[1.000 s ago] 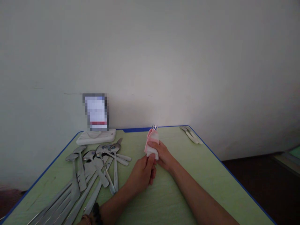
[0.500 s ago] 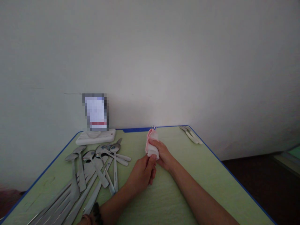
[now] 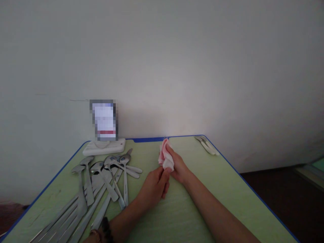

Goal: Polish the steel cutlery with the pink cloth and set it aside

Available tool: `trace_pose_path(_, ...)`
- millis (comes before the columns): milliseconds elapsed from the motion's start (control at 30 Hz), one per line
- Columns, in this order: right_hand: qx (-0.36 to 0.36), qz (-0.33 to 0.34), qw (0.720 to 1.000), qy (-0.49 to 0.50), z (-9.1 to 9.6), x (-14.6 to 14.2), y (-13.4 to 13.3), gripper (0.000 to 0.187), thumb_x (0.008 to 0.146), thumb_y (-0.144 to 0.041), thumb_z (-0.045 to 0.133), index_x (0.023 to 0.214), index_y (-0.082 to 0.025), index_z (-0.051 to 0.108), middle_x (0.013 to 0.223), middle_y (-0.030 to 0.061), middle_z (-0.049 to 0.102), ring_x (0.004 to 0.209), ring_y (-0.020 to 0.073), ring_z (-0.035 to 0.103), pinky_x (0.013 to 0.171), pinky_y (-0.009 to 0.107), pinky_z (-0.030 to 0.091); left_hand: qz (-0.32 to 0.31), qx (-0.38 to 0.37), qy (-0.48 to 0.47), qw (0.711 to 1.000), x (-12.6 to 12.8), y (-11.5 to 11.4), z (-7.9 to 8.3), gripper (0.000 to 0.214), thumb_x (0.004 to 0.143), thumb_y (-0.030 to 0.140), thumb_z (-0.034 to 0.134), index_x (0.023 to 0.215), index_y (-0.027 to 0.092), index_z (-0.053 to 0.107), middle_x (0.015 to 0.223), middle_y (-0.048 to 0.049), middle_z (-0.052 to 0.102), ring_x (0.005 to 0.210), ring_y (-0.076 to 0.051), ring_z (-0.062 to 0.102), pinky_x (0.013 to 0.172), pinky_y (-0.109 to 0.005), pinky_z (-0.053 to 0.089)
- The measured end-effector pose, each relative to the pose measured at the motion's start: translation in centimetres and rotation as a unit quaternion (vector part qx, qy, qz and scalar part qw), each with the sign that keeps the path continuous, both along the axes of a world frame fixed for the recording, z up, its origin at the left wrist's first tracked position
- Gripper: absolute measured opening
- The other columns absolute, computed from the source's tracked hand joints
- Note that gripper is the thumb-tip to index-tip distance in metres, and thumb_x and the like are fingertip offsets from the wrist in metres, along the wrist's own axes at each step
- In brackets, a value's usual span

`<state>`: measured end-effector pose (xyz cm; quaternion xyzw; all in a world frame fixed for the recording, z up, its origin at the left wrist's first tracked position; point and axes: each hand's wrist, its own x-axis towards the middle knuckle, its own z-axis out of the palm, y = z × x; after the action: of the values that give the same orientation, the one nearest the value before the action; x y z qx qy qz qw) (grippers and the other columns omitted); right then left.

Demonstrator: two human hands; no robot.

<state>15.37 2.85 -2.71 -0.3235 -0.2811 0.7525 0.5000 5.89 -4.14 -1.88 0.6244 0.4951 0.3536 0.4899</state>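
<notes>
Head view: a pink-and-white cloth point(image 3: 164, 157) is wrapped around a fork point(image 3: 165, 137), only the tips of whose tines are seen above the folds; the cloth is gripped by the right hand point(image 3: 178, 166), its thumb pressed along the near face and its fingers mostly hidden behind; the lower end of the wrapped fork is held in the left hand point(image 3: 155, 182), whose fingers are curled in with the thumb set at the cloth's bottom edge, though the handle itself is covered from sight; a dark beaded bracelet point(image 3: 106, 229) is worn on the left wrist. Both hands and the fork are held over the middle of a green table point(image 3: 192, 206) edged in blue; to the left, a loose pile is formed by metal spoons point(image 3: 125, 158) and long metal handles point(image 3: 68, 219), some crossed over others; behind the pile a white stand point(image 3: 101, 148) is set near the table's far edge, and above it a device with a lit screen point(image 3: 105, 118) is seen, its display blurred; at the far right corner, white-handled utensils point(image 3: 207, 146) are laid side by side; the table is backed by a plain grey wall point(image 3: 177, 67).
</notes>
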Motion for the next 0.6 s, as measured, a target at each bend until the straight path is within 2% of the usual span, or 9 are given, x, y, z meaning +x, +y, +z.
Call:
trace_pose_path(233, 0.024, 0.027, 0.999, -0.005, -0.21, 0.30, 0.07, 0.037, 0.065, -0.051, 0.065, 0.067, -0.015, 0.055, 0.051, -0.0031, 0.054, 0.044, 0.0066, 0.046, 0.045, 0.019, 0.035, -0.007, 0.000, 0.003, 1.000, -0.08, -0.01, -0.06, 0.039, 0.087, 0.048, 0.030, 0.062, 0.020, 0.042, 0.040, 0.0081, 0.039, 0.031, -0.007, 0.035, 0.036, -0.019, 0.028)
trace_pose_path(600, 0.001, 0.023, 1.000, -0.003, -0.15, 0.30, 0.05, 0.034, 0.066, -0.047, 0.066, 0.067, -0.014, 0.057, 0.051, -0.0019, 0.056, 0.043, 0.0075, 0.048, 0.042, 0.019, 0.036, -0.014, 0.007, 0.012, 1.000, -0.02, 0.09, -0.12, 0.040, 0.087, 0.048, 0.029, 0.061, 0.019, 0.041, 0.040, 0.0078, 0.040, 0.032, -0.007, 0.036, 0.038, -0.019, 0.030)
